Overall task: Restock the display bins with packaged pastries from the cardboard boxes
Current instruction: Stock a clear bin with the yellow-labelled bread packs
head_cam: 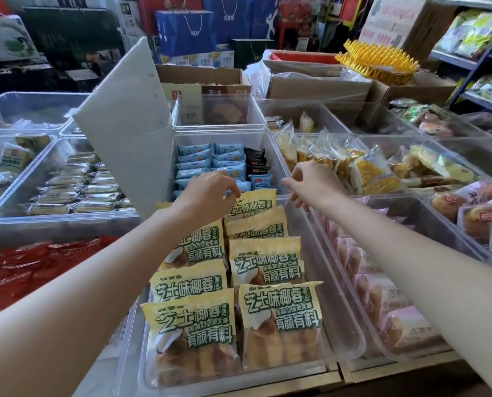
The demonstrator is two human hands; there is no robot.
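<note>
Seven yellow pastry packs (279, 319) in clear bin (342, 285), two hands, left hand (210, 193), right hand (313, 181)

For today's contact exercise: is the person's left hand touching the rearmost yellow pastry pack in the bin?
Touching. The head view shows the left hand with fingertips curled onto the top edge of the rearmost yellow pack.

We see two bare forearms, sleeveless as far as the frame's edge, ending in our left hand (210, 190) and right hand (310, 181); no rings, watches or gloves show.
</note>
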